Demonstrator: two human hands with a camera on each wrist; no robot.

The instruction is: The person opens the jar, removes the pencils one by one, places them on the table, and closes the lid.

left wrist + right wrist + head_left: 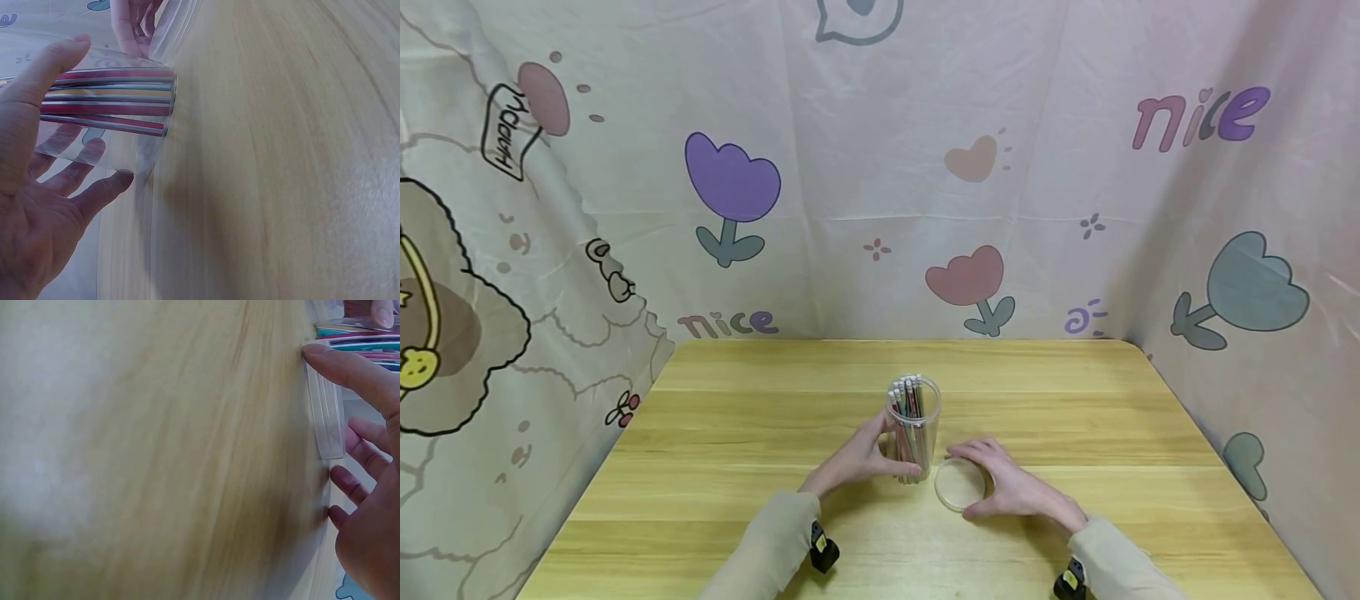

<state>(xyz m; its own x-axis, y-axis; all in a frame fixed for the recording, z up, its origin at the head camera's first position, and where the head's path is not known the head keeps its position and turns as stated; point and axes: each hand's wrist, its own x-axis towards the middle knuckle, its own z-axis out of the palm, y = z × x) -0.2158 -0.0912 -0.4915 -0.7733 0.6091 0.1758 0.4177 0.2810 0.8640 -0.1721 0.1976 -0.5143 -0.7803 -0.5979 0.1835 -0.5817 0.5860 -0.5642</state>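
Observation:
A tall clear plastic cup (932,429) stands upright on the wooden table, with several pencils (910,408) inside, their white eraser ends up. My left hand (859,457) holds the cup from the left, thumb across its near side and fingers round the far side. Through the clear wall, the left wrist view shows the striped pencils (112,94). Just right of the cup, a round clear lid (959,487) lies on the table. My right hand (1011,487) grips the lid by its edge, thumb near and fingers on the far side.
The pale wood table (760,417) has rounded back corners. A printed cloth (865,167) with tulips and lettering hangs behind it and along both sides. Each sleeve has a small black device (823,550) at the wrist.

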